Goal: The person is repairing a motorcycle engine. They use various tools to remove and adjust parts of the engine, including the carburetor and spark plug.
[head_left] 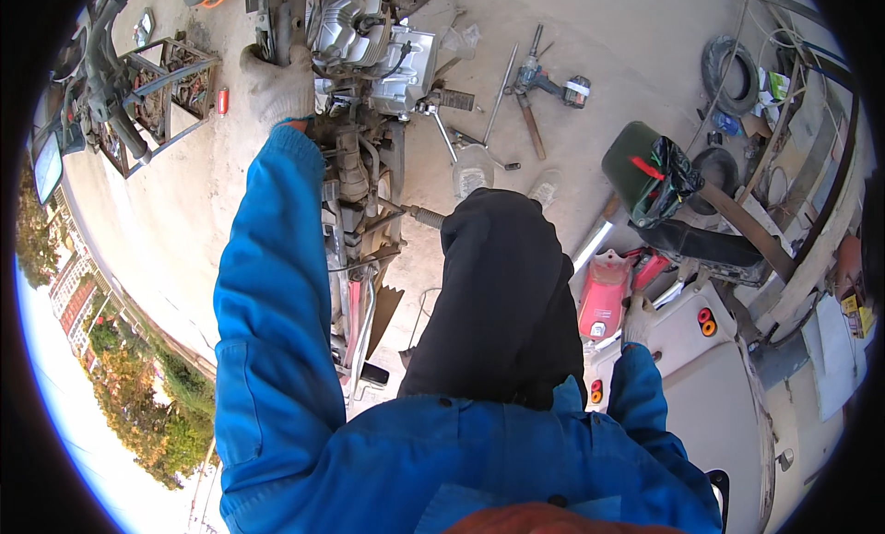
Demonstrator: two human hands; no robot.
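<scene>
Our left hand grips a tube; pulling hard could tip the bike (whether our right hand holds anything, we cannot tell).

Pale floor: cordless power tool, red cylinder, black tire.

Dull silver metal engine at far left, rough knitted cloth of the left glove, smooth glossy red plastic panel at right, matt concrete floor, creased blue cloth jacket, matt black trousers
</scene>
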